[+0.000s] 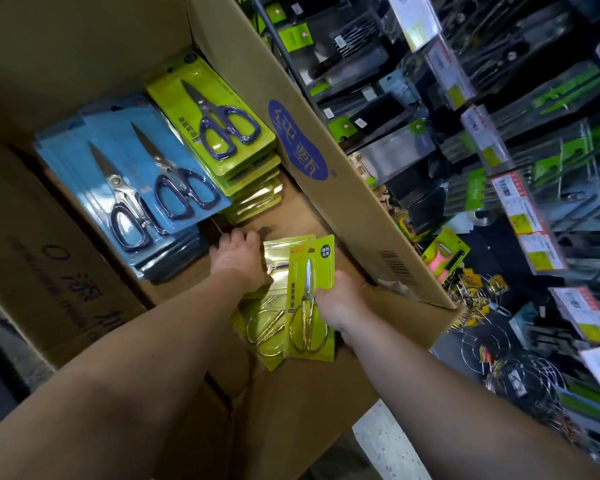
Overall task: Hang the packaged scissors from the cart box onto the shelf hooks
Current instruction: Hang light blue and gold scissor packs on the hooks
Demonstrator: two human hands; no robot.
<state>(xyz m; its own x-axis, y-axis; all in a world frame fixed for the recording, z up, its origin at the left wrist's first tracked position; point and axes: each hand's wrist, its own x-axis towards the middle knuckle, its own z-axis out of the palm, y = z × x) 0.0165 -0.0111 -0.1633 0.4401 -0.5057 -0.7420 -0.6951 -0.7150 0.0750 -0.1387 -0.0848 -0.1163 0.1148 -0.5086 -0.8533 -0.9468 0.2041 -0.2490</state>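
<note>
Inside the open cardboard box (343, 188) lie stacks of packaged scissors. My right hand (340, 299) grips one yellow-green pack of gold-handled scissors (309, 289) by its right edge and holds it upright above the box floor. My left hand (238, 261) reaches into the box and holds a small bundle of the same gold scissors packs (267, 327) lying flat. A stack of blue packs with dark-handled scissors (136, 181) fills the left side. A stack of green packs with blue-handled scissors (219, 119) sits behind it.
Shelf hooks (482, 98) with hanging kitchen tools, green cards and price tags run along the right. Wire racks (510, 372) lie on the low shelf at right. Another cardboard box (49, 265) stands to the left. Grey floor (385, 441) shows below the box.
</note>
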